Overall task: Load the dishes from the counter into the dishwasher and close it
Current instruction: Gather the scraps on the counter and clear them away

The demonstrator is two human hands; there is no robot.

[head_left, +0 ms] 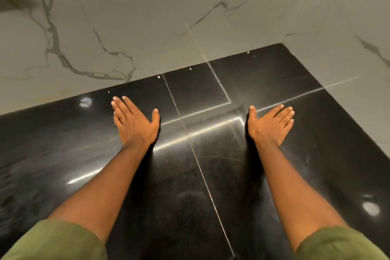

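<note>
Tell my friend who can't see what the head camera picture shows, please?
Two bare hands, the left hand and the right hand, lie open and flat on a shiny black counter, holding nothing. Behind it stands a grey marble wall with dark veins. Green sleeves show at the bottom; no dishes or dishwasher appear.

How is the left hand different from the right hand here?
The left hand lies palm down, showing its back; the right hand is turned palm up. The left hand's fingers angle up and left, while the right hand's fingers angle up and right. Both are open, hold nothing, and are over the black counter.
</note>
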